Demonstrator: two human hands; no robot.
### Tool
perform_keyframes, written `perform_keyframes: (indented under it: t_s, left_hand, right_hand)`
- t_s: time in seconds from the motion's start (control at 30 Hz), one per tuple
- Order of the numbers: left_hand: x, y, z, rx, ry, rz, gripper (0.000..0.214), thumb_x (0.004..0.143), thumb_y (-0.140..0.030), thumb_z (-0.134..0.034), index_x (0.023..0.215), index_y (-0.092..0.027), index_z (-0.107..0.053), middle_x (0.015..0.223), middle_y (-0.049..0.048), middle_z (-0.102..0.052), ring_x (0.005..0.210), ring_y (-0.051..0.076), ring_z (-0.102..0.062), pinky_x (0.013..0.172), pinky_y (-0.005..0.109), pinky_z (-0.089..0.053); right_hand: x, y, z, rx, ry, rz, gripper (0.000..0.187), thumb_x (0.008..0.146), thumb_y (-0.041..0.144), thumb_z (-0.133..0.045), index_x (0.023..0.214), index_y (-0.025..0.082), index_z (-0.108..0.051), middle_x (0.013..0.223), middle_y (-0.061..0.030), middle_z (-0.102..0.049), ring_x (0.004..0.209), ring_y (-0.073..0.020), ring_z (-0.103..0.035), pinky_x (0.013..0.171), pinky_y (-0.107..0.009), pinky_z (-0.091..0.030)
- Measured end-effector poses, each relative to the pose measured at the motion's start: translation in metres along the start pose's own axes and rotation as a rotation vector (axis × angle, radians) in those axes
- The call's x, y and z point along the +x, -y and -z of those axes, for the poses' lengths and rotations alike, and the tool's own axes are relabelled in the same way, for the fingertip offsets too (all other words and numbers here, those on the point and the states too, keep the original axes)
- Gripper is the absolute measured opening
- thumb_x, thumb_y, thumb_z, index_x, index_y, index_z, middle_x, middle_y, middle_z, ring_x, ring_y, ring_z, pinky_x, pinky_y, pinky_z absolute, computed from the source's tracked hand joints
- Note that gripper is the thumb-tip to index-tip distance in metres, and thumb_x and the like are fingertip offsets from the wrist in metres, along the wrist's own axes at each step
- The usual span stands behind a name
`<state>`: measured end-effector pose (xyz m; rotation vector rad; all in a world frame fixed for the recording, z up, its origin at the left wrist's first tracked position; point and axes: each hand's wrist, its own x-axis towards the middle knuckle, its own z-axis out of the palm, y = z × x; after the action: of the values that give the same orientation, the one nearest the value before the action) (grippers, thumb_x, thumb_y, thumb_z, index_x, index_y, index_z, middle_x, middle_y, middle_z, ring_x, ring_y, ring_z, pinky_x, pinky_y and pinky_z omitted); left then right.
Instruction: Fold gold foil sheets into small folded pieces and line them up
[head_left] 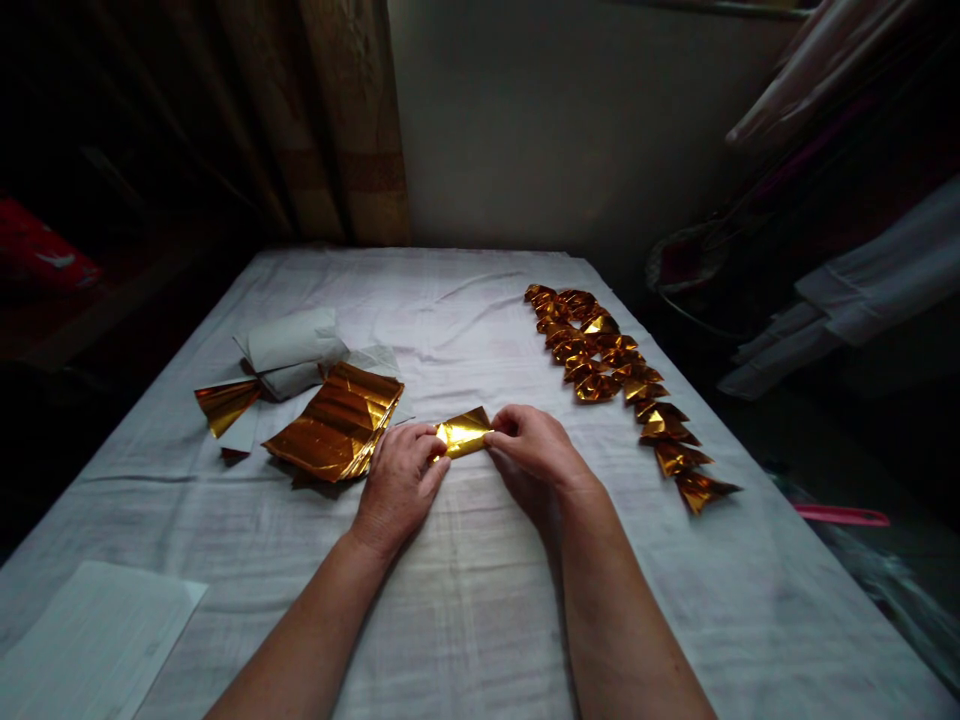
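Observation:
A small piece of gold foil paper [465, 432], folded into a narrow strip, lies low over the cloth between my two hands. My left hand [405, 478] has its fingers and thumb closed at the strip's left end. At the right end, my right hand [536, 445] pinches the paper between thumb and fingertips. Just left of my left hand sits a stack of gold foil sheets [334, 425]. To the right, rows of folded gold foil pieces [649, 390] run along the table, tucked close to one another.
A white cloth covers the table [457, 620]. Behind the stack lie rolled white-backed sheets [292, 345] and a loose gold piece [225, 403]. White paper [101, 635] rests at the near left. Beyond the right edge are a pink handle [844, 515] and hanging clothes [885, 285].

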<state>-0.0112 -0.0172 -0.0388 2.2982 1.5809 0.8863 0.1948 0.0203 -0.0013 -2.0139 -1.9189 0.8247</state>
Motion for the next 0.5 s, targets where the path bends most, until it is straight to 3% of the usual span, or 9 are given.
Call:
perform_keyframes:
  t_s: [0.13, 0.5]
  left_hand:
    - [-0.001, 0.0013, -0.0012, 0.002, -0.005, -0.007, 0.006, 0.087, -0.022, -0.061, 0.092, -0.024, -0.065, 0.111, 0.0058, -0.068, 0.112, 0.024, -0.057, 0.103, 0.045, -0.044]
    - [-0.0004, 0.0007, -0.0033, 0.089, -0.08, 0.017, 0.013, 0.09, -0.019, -0.055, 0.095, -0.021, -0.068, 0.115, 0.0098, -0.063, 0.111, 0.026, -0.056, 0.1, 0.044, -0.045]
  right_hand:
    - [0.0014, -0.0014, -0.0015, 0.013, -0.009, 0.009, 0.028, 0.077, 0.031, -0.068, 0.104, 0.023, -0.07, 0.084, 0.001, -0.071, 0.072, -0.0138, -0.06, 0.063, -0.024, -0.038]
    - [0.0046, -0.005, -0.0052, 0.098, -0.011, 0.036, 0.013, 0.076, 0.025, -0.066, 0.088, 0.021, -0.071, 0.083, 0.0007, -0.071, 0.075, -0.0139, -0.061, 0.065, -0.023, -0.04]
